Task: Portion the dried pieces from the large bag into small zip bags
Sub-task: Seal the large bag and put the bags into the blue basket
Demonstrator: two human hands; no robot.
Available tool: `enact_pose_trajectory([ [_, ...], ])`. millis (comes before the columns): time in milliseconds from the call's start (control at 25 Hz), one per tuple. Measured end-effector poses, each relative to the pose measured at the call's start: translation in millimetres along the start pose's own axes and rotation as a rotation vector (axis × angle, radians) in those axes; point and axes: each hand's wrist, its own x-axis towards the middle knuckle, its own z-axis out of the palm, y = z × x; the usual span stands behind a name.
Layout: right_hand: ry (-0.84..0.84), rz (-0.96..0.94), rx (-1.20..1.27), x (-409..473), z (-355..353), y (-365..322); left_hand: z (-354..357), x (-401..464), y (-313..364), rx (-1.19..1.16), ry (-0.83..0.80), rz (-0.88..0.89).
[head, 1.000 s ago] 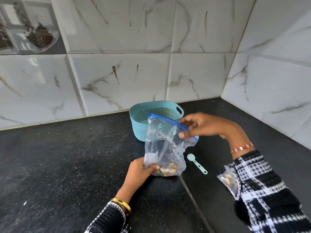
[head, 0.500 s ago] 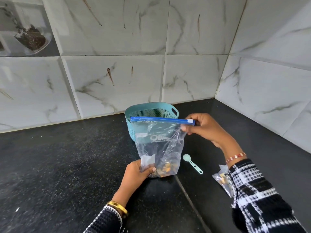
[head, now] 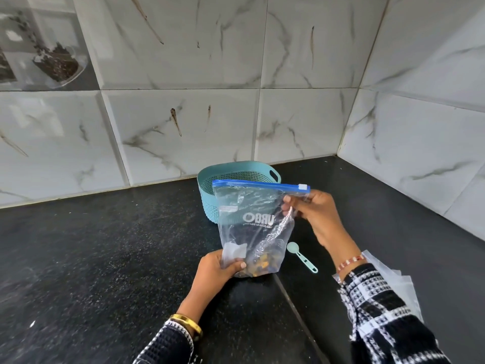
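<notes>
A large clear zip bag (head: 252,219) with a blue zip strip stands upright on the black counter, a small heap of dried brown pieces (head: 259,266) at its bottom. My left hand (head: 217,269) grips the bag's lower left corner. My right hand (head: 315,216) pinches the bag's upper right side just under the zip, whose white slider sits at the right end. Small clear zip bags (head: 399,287) lie on the counter at the right, partly hidden under my right sleeve.
A teal perforated basket (head: 210,200) stands behind the bag near the tiled wall. A small teal measuring spoon (head: 301,257) lies on the counter right of the bag. The counter ends in a tiled corner at the back right.
The bag's top has been drawn straight and level, with the slider now at the right end. My right hand shifted from the zip strip to just below it. My left hand stayed put.
</notes>
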Motion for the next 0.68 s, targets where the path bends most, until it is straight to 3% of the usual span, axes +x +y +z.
enact_pose_trajectory([
  [120,-0.074,-0.048,-0.041,0,6,-6,-5,3,0,-0.041,-0.025,-0.017],
  [240,-0.038,0.000,-0.026,-4,8,9,-15,4,14,-0.221,-0.067,0.030],
  [560,-0.007,-0.030,-0.069,-5,2,10,-39,20,75,-0.395,0.139,0.166],
  [680,-0.008,-0.070,-0.101,-5,4,8,-40,20,100,-0.051,0.396,0.279],
])
